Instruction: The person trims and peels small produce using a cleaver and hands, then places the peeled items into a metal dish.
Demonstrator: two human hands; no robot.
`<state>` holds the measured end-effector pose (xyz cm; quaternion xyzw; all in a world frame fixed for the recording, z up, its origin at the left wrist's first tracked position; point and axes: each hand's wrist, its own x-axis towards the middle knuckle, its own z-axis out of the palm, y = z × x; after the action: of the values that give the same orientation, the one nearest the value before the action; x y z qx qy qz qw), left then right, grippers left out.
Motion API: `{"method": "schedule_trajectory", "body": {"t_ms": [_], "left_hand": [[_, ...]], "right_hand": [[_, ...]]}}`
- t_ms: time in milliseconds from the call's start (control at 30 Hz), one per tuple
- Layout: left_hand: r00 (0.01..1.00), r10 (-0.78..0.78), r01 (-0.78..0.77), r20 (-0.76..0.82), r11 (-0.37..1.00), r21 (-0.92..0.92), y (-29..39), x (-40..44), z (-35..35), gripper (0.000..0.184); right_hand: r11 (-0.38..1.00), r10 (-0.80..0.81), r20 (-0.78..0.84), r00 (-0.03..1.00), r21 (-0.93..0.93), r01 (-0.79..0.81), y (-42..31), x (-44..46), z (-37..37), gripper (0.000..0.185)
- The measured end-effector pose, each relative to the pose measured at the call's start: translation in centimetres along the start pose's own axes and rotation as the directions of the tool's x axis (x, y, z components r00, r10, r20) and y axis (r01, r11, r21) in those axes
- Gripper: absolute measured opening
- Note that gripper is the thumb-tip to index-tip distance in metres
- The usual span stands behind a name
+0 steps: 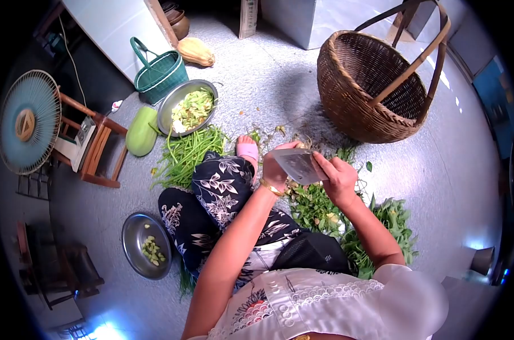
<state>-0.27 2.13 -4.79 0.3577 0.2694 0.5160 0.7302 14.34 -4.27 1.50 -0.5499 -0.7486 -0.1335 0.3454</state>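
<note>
In front of my body, my right hand (337, 177) is closed around one end of a cleaver (298, 165) with a broad, flat grey blade. My left hand (274, 168) is curled behind the blade's other side. The blade covers most of its fingers, and I cannot make out what they hold. Beneath both hands, leafy greens (313, 207) and trimmings are spread on the floor. A larger heap of leaves (390, 226) lies by my right forearm. Long green stems (189, 153) are piled near my knee.
A tall wicker basket (347, 107) stands at the upper right. To the left are a metal bowl of cut vegetables (165, 116), a green basket (163, 73), a pale green gourd (140, 131), a yellow squash (195, 52), a second bowl (133, 260) and a fan (27, 124).
</note>
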Motion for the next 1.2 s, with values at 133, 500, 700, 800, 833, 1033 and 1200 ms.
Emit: {"method": "schedule_trajectory", "body": {"t_ms": [133, 500, 700, 800, 833, 1033, 1200], "left_hand": [[0.993, 0.116, -0.114, -0.006, 0.979, 0.168, -0.2, -0.2, -0.2, 0.026], [0.994, -0.029, 0.012, 0.101, 0.986, 0.164, 1.9, -0.4, 0.6, 0.023], [0.984, -0.118, 0.117, 0.132, 0.993, 0.013, 2.1, -0.7, 0.9, 0.018], [0.994, 0.028, -0.068, 0.107, 0.915, 0.397, 3.7, -1.9, 2.9, 0.014], [0.963, -0.131, 0.036, 0.235, 0.928, 0.370, 3.5, -2.0, 2.9, 0.016], [0.980, -0.045, 0.027, 0.191, 0.995, 0.095, 4.5, -1.9, 3.1, 0.024], [0.984, 0.010, -0.010, 0.178, 1.000, 0.000, 4.4, -1.7, 2.8, 0.033]], "right_hand": [[0.999, -0.036, -0.022, 0.999, -0.010, 0.036, -0.1, 0.1, -0.2, 0.038], [0.998, -0.060, 0.037, 0.997, 0.038, 0.059, 0.0, 0.2, -1.5, 0.041], [0.998, -0.065, -0.010, 0.998, 0.016, 0.065, 0.0, -0.4, -1.3, 0.033], [0.999, 0.031, 0.018, 0.999, -0.030, -0.030, 0.7, -0.8, -0.5, 0.028], [0.993, 0.113, 0.093, 0.989, -0.042, -0.110, 1.5, -0.9, -0.1, 0.026], [0.935, 0.348, 0.331, 0.877, -0.060, -0.348, 5.6, -5.8, 4.0, 0.017], [0.726, 0.598, 0.458, 0.658, 0.040, -0.687, 5.7, -7.6, 4.4, 0.020]]}}
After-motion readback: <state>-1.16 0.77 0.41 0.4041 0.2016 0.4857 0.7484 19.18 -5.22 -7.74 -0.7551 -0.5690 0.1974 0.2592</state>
